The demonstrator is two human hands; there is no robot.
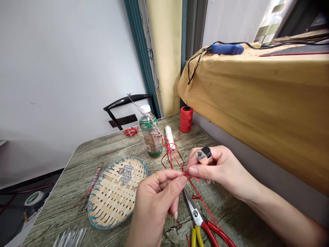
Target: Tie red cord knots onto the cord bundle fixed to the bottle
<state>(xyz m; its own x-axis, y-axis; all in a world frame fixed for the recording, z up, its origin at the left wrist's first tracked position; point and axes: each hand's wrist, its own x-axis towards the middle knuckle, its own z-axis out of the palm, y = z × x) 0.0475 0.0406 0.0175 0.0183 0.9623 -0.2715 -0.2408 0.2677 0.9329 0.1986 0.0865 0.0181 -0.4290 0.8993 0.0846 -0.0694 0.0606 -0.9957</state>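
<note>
My left hand (159, 195), with a ring on one finger, pinches red cord (191, 177) between thumb and finger. My right hand (218, 169) closes on the same cord, fingertips almost touching those of the left. Tucked in its curled fingers is a lighter (204, 155), only its black and metal top showing. The cord runs up into loose loops tied by strands to a plastic bottle (150, 132), and down past red-handled scissors (196, 216) below my hands. A yellow-handled tool (197, 236) lies partly out of view beside the scissors.
A woven basket (113, 202) holding small silvery beads (126, 174) sits left of my hands. Behind stand a red thread spool (186, 119) and a white spool (169, 137). Metal rods (70, 237) lie near the front. A cloth-covered surface (252, 79) rises at right.
</note>
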